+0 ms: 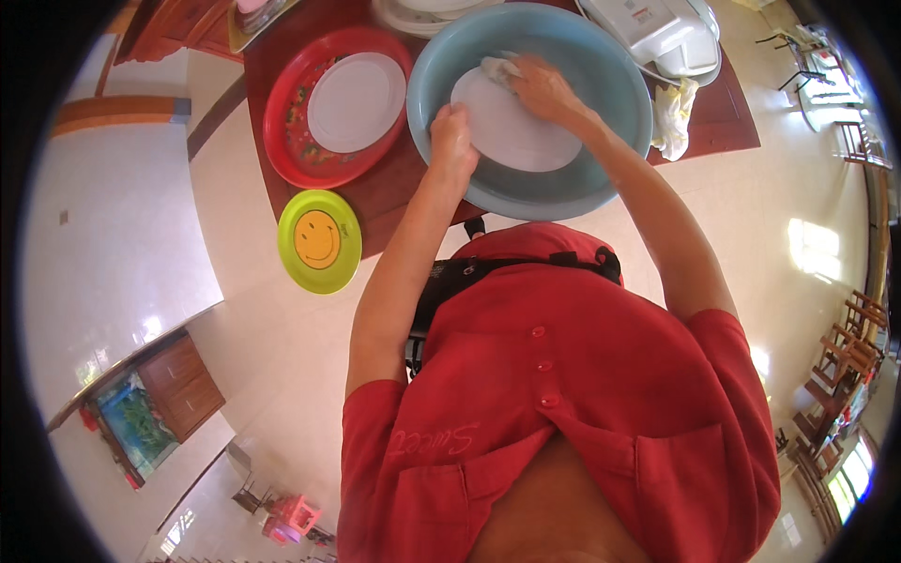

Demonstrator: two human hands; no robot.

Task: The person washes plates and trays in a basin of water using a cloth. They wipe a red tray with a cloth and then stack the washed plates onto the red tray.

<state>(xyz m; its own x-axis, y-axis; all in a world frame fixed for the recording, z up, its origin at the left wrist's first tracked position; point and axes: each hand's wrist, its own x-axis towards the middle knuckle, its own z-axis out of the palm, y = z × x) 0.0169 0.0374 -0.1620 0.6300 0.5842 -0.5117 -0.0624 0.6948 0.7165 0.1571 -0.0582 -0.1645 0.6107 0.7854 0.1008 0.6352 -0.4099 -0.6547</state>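
A white plate (526, 131) is held tilted inside a large blue basin (619, 159). My left hand (452, 136) is closed on the plate's left edge, fingers partly hidden behind it. In my right hand (542, 86) a crumpled pale cloth (500, 69) is pressed against the plate's upper part. Just left of the basin sits a red tray (282, 145) with a coloured pattern on its bottom. Another white plate (357, 101) lies in that tray.
A green plate with a smiley face (317, 239) overhangs the table's front left. White plates (422, 17) are stacked behind the basin. White dishes (657, 33) and a yellow-white cloth (673, 117) lie at the right of the dark red table (718, 122). Wooden chairs (845, 347) stand far right.
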